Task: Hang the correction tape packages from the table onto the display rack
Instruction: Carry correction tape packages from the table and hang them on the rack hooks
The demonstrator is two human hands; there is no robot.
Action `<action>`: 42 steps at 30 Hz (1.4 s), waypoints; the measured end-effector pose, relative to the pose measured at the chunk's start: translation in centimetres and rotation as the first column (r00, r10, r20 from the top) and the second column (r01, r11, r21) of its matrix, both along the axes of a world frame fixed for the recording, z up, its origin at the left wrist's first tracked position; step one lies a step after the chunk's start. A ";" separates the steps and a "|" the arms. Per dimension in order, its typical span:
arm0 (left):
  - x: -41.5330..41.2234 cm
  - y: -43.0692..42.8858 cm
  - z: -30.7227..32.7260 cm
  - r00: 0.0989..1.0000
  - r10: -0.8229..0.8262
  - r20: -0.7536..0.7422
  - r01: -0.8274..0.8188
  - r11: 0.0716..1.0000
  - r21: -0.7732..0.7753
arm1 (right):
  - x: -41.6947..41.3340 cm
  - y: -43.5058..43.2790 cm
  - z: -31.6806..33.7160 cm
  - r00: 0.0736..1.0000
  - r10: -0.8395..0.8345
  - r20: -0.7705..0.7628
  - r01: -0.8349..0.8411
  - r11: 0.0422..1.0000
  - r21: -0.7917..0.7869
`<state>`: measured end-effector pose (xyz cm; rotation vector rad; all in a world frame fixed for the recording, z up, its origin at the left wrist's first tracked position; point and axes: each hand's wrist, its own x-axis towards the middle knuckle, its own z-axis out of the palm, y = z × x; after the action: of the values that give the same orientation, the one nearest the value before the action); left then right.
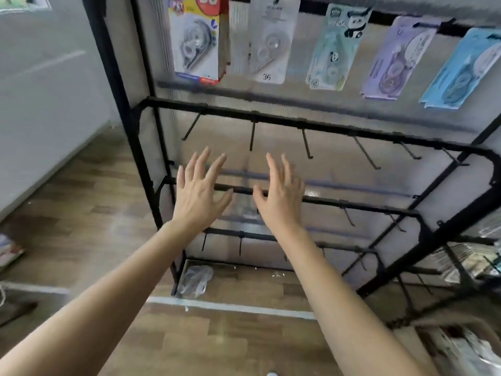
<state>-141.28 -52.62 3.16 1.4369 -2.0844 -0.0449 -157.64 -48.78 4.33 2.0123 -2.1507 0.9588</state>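
Observation:
A black display rack (271, 119) stands in front of me. On its top row hang several correction tape packages: a yellow and red one (196, 39), a white one (271, 42), a green panda one (334, 50), a purple one (393, 61) and a blue one (461, 71). The second row carries bare black hooks (306, 143). My left hand (199, 191) and my right hand (280, 196) are both stretched out side by side before the rack's lower rows, fingers spread, holding nothing.
A clear plastic bag (195, 280) lies on the wooden floor at the rack's foot. A white line (230, 306) crosses the floor. More packaged goods (471, 348) sit at the lower right, and a wire shelf with items (471, 261) stands at the right.

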 end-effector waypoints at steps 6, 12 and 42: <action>7.3 7.3 -3.8 0.986 0.165 -0.018 -0.163 0.984 0.079 | 6.8 5.3 -4.9 0.989 0.141 0.051 -0.146 0.984 0.106; 12.5 18.4 -7.1 0.924 0.383 -0.013 -0.373 0.907 0.196 | 12.5 12.2 -8.4 0.939 0.338 0.058 -0.342 0.917 0.205; 48.5 79.8 -10.1 0.029 0.995 0.092 -0.952 0.000 0.307 | 58.3 58.4 -12.0 0.198 0.978 0.062 -0.870 0.146 0.471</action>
<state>-92.77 27.21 -6.93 2.6937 -0.4231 0.1175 -99.33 9.62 -7.67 3.5242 -0.6489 0.0582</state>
